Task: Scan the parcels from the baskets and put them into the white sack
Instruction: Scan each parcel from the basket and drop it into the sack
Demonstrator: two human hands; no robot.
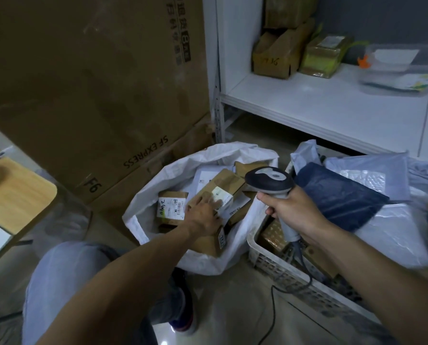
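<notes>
Resting left hand [203,212] flat on parcel [224,186] in white sack [145,197]; right hand [292,210] grips scanner [270,179]; shelf [320,105] behind.

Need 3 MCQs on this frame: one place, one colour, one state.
1. Where does the left grip rest?
A. On a brown parcel in the white sack
B. On the shelf
C. On the floor

2. What colour is the bag lying on top in the basket, beside the scanner?
A. Red
B. Dark blue
C. Yellow

3. What is the right grip doing?
A. Hanging empty
B. Lifting a parcel
C. Holding the scanner by its handle

Answers:
1 A: its fingers lie on the parcel inside the sack's mouth.
2 B: the bag is plainly dark blue.
3 C: its fingers curl round the scanner's handle.
</notes>
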